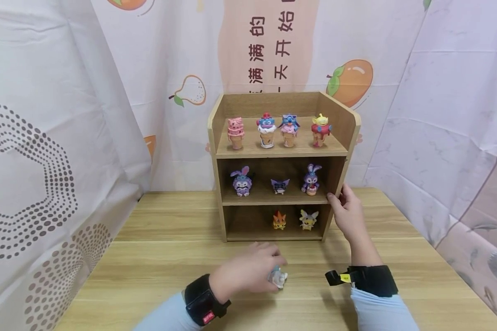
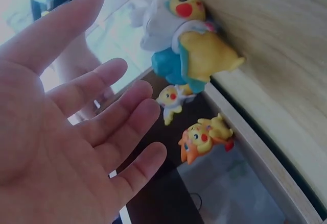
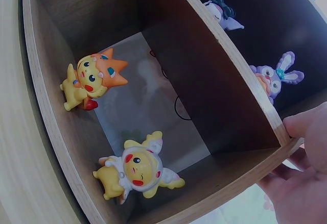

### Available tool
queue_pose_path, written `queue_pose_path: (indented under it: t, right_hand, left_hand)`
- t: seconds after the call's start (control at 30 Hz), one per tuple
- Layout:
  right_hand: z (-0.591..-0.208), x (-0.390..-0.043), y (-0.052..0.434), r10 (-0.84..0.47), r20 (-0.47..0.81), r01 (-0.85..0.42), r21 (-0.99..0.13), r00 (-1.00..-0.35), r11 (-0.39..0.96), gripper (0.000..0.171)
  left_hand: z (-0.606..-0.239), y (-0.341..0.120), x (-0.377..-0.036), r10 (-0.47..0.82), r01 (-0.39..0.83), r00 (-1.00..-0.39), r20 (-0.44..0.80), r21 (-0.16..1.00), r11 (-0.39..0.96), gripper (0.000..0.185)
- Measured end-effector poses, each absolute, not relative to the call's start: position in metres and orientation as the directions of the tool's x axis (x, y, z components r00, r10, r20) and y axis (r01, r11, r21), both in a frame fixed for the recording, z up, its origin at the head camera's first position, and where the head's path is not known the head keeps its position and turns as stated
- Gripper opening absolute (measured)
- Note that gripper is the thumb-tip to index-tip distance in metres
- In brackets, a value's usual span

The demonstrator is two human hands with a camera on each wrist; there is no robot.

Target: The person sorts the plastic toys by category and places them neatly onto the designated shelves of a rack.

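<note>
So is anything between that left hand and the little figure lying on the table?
Nothing visible is. The left hand is right at the small figure on the table; the wrist view shows its fingers straight and spread beside it. Whether they touch it, I cannot tell. The right hand holds the shelf's side, well clear.

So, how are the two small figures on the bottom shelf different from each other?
The left figure wears a spiky orange hood; the right figure wears a white hood with pale ear-like flaps. In the head view, the left one is mostly orange, the right one mostly cream. Both are yellow, red-cheeked, similar in size, and stand apart on the bottom shelf.
</note>
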State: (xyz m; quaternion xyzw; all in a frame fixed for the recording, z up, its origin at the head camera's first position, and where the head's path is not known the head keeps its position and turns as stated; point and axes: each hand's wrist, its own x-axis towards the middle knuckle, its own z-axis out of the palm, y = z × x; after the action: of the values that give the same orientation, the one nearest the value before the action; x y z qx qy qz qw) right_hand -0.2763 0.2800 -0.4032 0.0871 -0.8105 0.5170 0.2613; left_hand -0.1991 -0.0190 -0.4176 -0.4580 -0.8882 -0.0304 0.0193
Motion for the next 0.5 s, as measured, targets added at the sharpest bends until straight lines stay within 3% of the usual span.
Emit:
queue_pose_path:
  t: [0.3, 0.5]
  right_hand:
    - [-0.403, -0.275, 0.279, 0.133, 0.512, -0.405, -0.791, -0.849, 0.458, 0.048]
    - [-0.381, -0.254, 0.266, 0.116, 0.515, -0.42, -0.793, -0.849, 0.442, 0.048]
  left_hand:
    - [-0.421, -0.011, -0.196, 0.819, 0.819, -0.574, 0.003, 0.012, 0.574, 0.056]
    - [-0.424, -0.006, -0.197, 0.821, 0.82, -0.571, -0.002, -0.037, 0.571, 0.05]
